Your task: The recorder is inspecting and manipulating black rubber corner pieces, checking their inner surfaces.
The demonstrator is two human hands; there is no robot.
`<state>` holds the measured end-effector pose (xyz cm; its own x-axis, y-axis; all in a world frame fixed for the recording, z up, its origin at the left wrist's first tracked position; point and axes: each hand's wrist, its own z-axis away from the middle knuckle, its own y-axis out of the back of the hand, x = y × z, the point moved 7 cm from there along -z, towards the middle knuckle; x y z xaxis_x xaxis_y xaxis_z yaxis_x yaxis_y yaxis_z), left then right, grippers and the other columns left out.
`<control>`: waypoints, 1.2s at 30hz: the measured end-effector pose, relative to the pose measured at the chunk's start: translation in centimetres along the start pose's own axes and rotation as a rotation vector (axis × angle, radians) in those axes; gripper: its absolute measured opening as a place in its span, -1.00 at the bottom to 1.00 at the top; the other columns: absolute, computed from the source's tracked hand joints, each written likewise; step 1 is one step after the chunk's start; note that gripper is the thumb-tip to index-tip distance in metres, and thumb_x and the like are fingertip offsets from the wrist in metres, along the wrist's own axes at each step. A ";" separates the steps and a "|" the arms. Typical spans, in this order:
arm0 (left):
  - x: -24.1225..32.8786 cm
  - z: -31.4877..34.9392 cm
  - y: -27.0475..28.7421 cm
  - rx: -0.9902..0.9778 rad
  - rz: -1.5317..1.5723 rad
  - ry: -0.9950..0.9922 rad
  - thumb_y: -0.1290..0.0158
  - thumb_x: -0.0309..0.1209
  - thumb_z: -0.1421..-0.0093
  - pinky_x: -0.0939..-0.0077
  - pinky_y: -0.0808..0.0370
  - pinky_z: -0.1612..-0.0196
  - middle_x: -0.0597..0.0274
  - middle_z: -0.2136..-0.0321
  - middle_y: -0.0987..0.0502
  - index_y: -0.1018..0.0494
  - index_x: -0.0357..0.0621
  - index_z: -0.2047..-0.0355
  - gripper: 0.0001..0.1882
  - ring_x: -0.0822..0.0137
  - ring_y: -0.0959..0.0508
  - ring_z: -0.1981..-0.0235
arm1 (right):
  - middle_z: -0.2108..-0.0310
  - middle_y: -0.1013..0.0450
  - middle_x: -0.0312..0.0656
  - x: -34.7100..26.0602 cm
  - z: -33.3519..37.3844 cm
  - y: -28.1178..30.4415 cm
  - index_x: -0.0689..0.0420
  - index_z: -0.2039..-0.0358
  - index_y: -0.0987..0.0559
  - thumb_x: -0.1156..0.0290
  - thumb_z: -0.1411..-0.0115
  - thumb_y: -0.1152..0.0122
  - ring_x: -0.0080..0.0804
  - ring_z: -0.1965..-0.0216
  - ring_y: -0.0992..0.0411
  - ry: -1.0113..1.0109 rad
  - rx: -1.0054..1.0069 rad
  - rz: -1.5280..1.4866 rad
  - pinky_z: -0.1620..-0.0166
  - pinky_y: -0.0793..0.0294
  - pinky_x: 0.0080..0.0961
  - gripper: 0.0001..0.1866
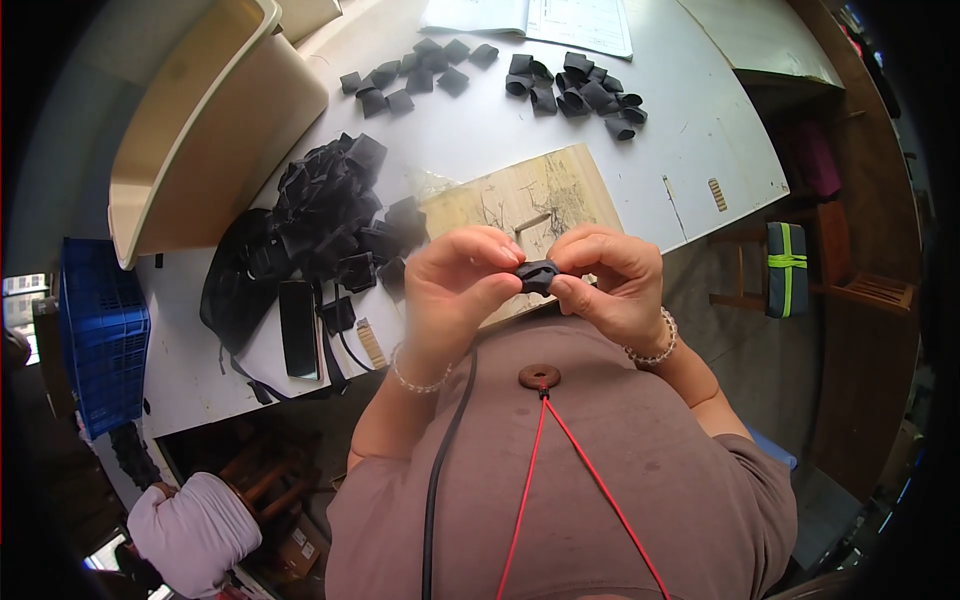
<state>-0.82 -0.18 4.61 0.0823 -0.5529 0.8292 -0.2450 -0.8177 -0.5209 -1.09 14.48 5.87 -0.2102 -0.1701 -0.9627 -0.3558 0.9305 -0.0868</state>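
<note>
Between my two hands is a small black folded fabric piece (538,277), held in front of my body. My left hand (458,275) pinches its left end between thumb and fingers. On the other end, the thumb and index finger of my right hand (612,268) are closed. Just beyond my hands lies a wooden board (585,185) with dark scratch marks and a small peg-like rod (533,222) on it. A large heap of black fabric pieces (325,195) sits left of the board, close to my left hand.
Two groups of black folded pieces, one flatter (420,75) and one looped (575,88), lie toward the back, near an open booklet (575,22). A beige bin (200,140) stands at the left. A phone (298,330) and a black bag (238,275) rest on the table's left side.
</note>
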 end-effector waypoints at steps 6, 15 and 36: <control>-1.9 0.5 0.3 -0.020 0.006 0.309 -0.10 -0.58 -0.09 0.58 -0.49 0.25 0.11 0.36 -0.53 -0.44 -0.36 0.30 -0.84 0.43 -0.53 0.36 | 0.43 -0.43 -0.16 0.9 -0.2 -0.1 0.33 0.40 -0.53 0.62 -0.06 -0.19 -0.62 0.51 -0.37 -0.036 -0.001 -0.176 0.46 -0.36 -0.79 -0.93; -4.2 2.0 -0.1 -0.069 0.198 0.624 -0.03 -0.37 -0.18 0.72 -0.35 0.45 0.31 0.47 -0.48 -0.47 -0.28 0.31 -0.80 0.54 -0.38 0.58 | 0.78 -0.19 -0.45 4.2 1.1 -1.7 0.24 0.39 -0.48 0.43 -0.17 -0.06 -0.77 0.83 -0.01 -0.487 -0.196 -0.916 0.76 0.07 -0.75 -0.87; -2.5 -2.8 -0.6 0.074 -0.169 0.351 -0.01 -0.38 -0.20 0.85 -0.15 0.60 0.50 0.57 -0.42 -0.47 -0.21 0.29 -0.84 0.74 -0.23 0.62 | 0.59 -0.27 -0.38 4.5 0.0 -1.2 0.13 0.23 -0.42 0.35 -0.25 0.06 -0.70 0.71 -0.13 -0.371 -0.015 -1.219 0.67 -0.13 -0.78 -0.84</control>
<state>-3.63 2.13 3.40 -0.2226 -0.3318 0.9167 -0.1848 -0.9089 -0.3739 -1.63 12.62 1.62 0.5240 -0.8058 -0.2758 -0.1485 0.2324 -0.9612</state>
